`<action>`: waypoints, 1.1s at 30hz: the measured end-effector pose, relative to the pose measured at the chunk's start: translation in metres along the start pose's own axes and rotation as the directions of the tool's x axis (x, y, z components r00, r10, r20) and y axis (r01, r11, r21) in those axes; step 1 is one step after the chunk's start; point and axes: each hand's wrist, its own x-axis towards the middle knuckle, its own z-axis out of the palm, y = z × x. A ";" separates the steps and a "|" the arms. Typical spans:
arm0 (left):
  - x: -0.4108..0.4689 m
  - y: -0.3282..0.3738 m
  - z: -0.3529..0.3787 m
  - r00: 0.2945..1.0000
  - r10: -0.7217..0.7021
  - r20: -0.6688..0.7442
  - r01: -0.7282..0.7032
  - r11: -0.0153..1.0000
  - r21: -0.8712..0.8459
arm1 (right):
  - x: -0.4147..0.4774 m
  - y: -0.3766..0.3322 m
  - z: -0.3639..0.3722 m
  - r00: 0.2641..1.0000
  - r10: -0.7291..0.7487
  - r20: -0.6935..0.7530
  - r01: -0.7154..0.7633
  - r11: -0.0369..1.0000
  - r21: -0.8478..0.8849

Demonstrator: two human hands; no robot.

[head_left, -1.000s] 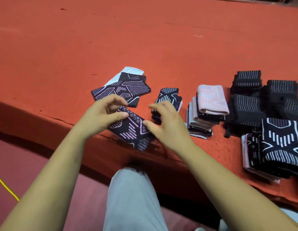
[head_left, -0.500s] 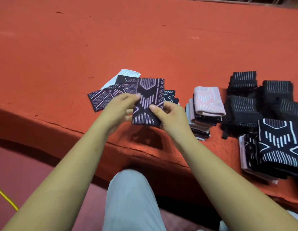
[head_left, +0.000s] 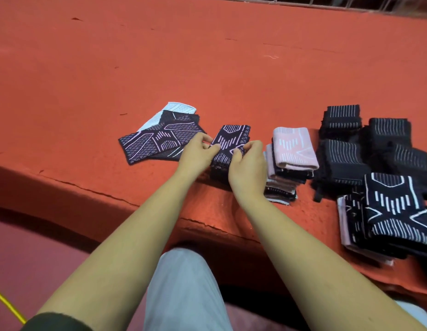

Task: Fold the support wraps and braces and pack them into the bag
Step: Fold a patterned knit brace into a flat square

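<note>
The orange worktop (head_left: pixel 207 68) carried all the stock: folded black braces (head_left: pixel 365 151) stacked at the right, a pink-topped stack (head_left: pixel 294 146) just left of them, and flat unfolded wraps (head_left: pixel 160 139) at the left. No bag was in view. Between the last two groups lay a dark patterned wrap (head_left: pixel 231 137), apparently folded; whether it rested on anything could not be told. The left hand (head_left: pixel 195 156) and right hand (head_left: pixel 248 168) each had a grip on it, pinching its near half from opposite sides between thumb and fingers. To complete this step well, the edges should probably be squared, the fold pressed flat, and the piece set squarely on a stack so that it cannot spring open.
</note>
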 end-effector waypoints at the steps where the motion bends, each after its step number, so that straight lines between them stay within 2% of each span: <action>1: -0.001 -0.003 0.004 1.000 -0.013 -0.001 0.013 0.999 0.034 | -0.001 0.003 0.001 1.000 0.001 0.006 0.000 0.999 -0.039; 5: -0.011 -0.007 0.019 0.999 -0.014 0.029 0.013 0.999 0.039 | -0.006 0.010 0.003 0.996 -0.008 0.086 0.017 0.994 -0.110; 7: -0.014 -0.007 0.023 0.996 -0.005 0.087 0.012 0.996 -0.087 | -0.011 0.016 0.004 0.996 -0.054 0.067 0.063 0.988 -0.139; 8: -0.015 -0.006 0.025 0.992 -0.001 0.123 0.026 0.979 -0.202 | -0.014 0.021 0.006 0.996 -0.082 0.043 0.087 0.985 -0.147; 9: -0.014 -0.008 0.027 0.989 -0.012 0.149 0.060 0.944 -0.325 | -0.017 0.025 0.007 0.995 -0.098 0.030 0.102 0.983 -0.150; 11: -0.015 -0.010 0.029 0.981 -0.078 0.180 0.167 0.810 -0.563 | -0.021 0.030 0.012 0.995 -0.062 0.074 0.067 0.996 -0.063; 14: -0.018 -0.008 0.030 0.968 -0.141 0.205 0.245 0.693 -0.678 | -0.020 0.029 0.018 0.979 0.059 0.194 -0.091 0.983 0.160; 18: -0.022 -0.008 0.030 0.969 -0.148 0.197 0.243 0.697 -0.674 | -0.017 0.029 0.021 0.978 0.115 0.173 -0.156 0.956 0.247; 22: -0.027 -0.012 0.034 0.985 -0.102 0.138 0.166 0.760 -0.629 | -0.013 0.033 0.019 0.969 0.142 0.201 -0.202 0.926 0.318; 26: -0.028 -0.022 0.040 0.993 -0.062 0.101 0.112 0.780 -0.616 | -0.003 0.038 0.013 0.967 0.097 0.235 -0.178 0.918 0.353; 29: -0.030 -0.019 0.042 0.995 -0.031 0.093 0.078 0.820 -0.567 | 0.000 0.038 0.013 0.969 0.069 0.237 -0.143 0.939 0.311; 33: -0.028 -0.016 0.032 0.995 -0.008 0.099 0.052 0.891 -0.451 | -0.013 0.031 0.010 0.989 -0.006 0.144 -0.026 0.977 0.213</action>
